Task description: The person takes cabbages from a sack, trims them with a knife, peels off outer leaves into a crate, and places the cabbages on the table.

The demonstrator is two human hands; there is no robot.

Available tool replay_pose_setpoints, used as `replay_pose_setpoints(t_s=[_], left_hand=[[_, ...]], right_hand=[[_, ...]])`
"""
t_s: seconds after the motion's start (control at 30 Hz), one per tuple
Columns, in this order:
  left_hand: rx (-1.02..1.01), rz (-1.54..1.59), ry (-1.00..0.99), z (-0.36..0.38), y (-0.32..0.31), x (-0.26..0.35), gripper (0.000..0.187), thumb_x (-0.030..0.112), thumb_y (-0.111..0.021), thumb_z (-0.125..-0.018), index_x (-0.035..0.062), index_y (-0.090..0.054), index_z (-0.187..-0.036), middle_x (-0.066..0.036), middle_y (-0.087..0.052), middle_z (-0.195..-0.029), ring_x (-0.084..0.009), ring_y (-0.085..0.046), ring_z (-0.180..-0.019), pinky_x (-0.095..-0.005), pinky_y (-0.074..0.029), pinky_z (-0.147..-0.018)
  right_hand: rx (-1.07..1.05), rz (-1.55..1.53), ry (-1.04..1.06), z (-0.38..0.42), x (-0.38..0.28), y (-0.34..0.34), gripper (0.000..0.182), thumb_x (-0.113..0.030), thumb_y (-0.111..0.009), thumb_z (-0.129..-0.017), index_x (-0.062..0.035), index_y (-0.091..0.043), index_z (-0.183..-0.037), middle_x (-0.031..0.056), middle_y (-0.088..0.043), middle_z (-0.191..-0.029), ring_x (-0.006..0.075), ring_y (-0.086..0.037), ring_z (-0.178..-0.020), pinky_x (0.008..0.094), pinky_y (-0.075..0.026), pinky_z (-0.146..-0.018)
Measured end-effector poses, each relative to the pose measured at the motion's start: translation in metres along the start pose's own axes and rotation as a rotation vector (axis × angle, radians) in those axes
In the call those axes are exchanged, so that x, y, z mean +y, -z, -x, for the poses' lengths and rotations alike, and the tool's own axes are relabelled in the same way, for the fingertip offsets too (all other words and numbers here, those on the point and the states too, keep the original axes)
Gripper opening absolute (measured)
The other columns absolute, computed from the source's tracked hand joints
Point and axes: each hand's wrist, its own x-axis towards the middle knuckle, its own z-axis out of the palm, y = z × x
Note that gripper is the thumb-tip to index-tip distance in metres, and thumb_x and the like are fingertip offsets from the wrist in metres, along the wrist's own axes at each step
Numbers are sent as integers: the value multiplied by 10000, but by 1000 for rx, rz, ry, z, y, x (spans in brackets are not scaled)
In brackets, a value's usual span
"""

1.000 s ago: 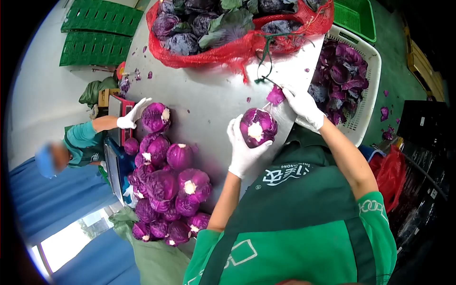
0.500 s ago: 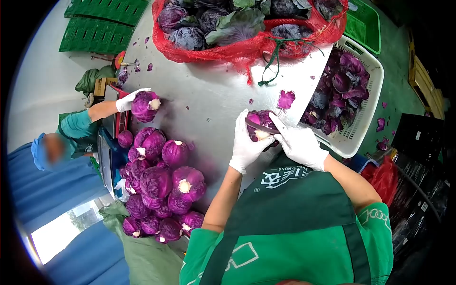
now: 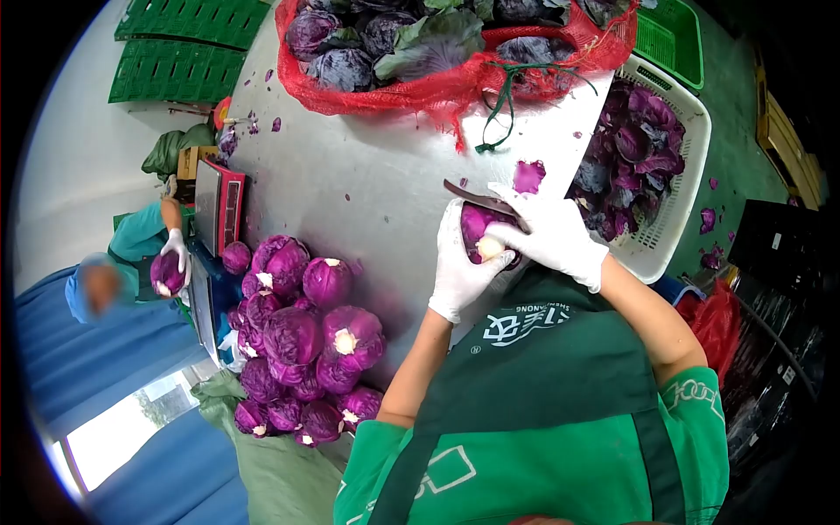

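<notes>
A trimmed purple cabbage sits close to my apron, its pale cut stem facing me. My left hand, in a white glove, is wrapped round its left and lower side. My gloved right hand grips a knife, its handle hidden in the fingers. The dark curved knife blade lies along the cabbage's far side, tip pointing left. My right thumb rests beside the stem. Just beyond the right hand, a loose purple leaf lies on the metal table.
Trimmed cabbages are piled at left. A red mesh bag of untrimmed heads lies at the far side. A white crate of leaves stands right. A co-worker's gloved hand holds a cabbage beside a red scale.
My knife has moved from across the cabbage near its stem to its far side, with the blade tip further out. The co-worker's hand has carried a cabbage from above the table toward their body.
</notes>
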Motion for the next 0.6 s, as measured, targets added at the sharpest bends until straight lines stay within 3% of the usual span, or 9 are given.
replay_pose_setpoints(t_s=[0.03,0.13,0.17,0.23,0.37,0.4,0.43,0.5,0.6], left_hand=[[0,4,2,1,0,0,1062,307,-894,-679,-40,-296,-1486,-248,-339,-1509,-367,-365,-1401,-430,-304,-1164],[-24,-45,-150,6,2,-4,1070,282,-896,-673,-12,-289,-1503,-240,-329,-1524,-367,-346,-1418,-433,-281,-1179],[-28,-51,-148,11,3,-6,1070,282,-896,-673,-12,-289,-1503,-240,-329,-1524,-367,-346,-1418,-433,-281,-1179],[-7,13,-107,17,5,-8,1069,259,-900,-673,-8,-283,-1504,-225,-340,-1517,-350,-353,-1415,-425,-284,-1179],[36,449,220,32,16,-16,1050,174,-891,-695,35,-244,-1511,-172,-393,-1439,-277,-453,-1312,-401,-392,-1112],[26,386,185,33,18,-18,1010,177,-891,-698,45,-262,-1477,-170,-383,-1436,-283,-448,-1313,-409,-387,-1116],[31,393,189,34,17,-21,1010,177,-891,-698,45,-262,-1477,-170,-383,-1436,-283,-448,-1313,-409,-387,-1116],[61,269,34,38,14,-26,951,187,-890,-702,55,-284,-1424,-174,-365,-1443,-286,-436,-1321,-406,-386,-1117],[103,274,68,40,9,-28,894,206,-887,-708,63,-302,-1369,-173,-378,-1412,-283,-432,-1310,-412,-381,-1114]], right_hand=[[22,10,-23,-1,2,-10,407,-368,-600,-941,-138,-635,-1275,148,-703,-903,332,-678,-796,398,-539,-712],[127,67,-104,-23,29,-21,249,-311,-589,-927,-145,-720,-1060,160,-695,-862,348,-676,-828,440,-542,-733],[209,140,-66,-33,54,-25,247,-295,-573,-935,-150,-716,-1075,165,-696,-869,355,-677,-845,451,-545,-734],[378,58,-342,-47,100,-33,282,-323,-578,-946,-169,-687,-1156,161,-700,-931,369,-679,-864,456,-547,-740],[305,-225,-182,-19,63,-3,472,-335,-643,-917,-177,-579,-1357,150,-684,-901,298,-691,-771,396,-555,-728],[21,-265,-249,-10,34,14,551,-347,-670,-898,-162,-545,-1401,120,-673,-902,225,-670,-775,352,-545,-738],[-130,-405,-243,-2,27,6,598,-413,-665,-887,-123,-531,-1392,135,-715,-1000,300,-664,-962,387,-527,-848],[-237,-394,-177,4,17,-16,547,-421,-683,-876,-72,-611,-1291,152,-693,-956,320,-655,-925,410,-522,-820],[-172,-465,-94,5,27,-39,511,-406,-667,-896,-64,-621,-1273,165,-683,-1009,334,-655,-903,409,-525,-827]])
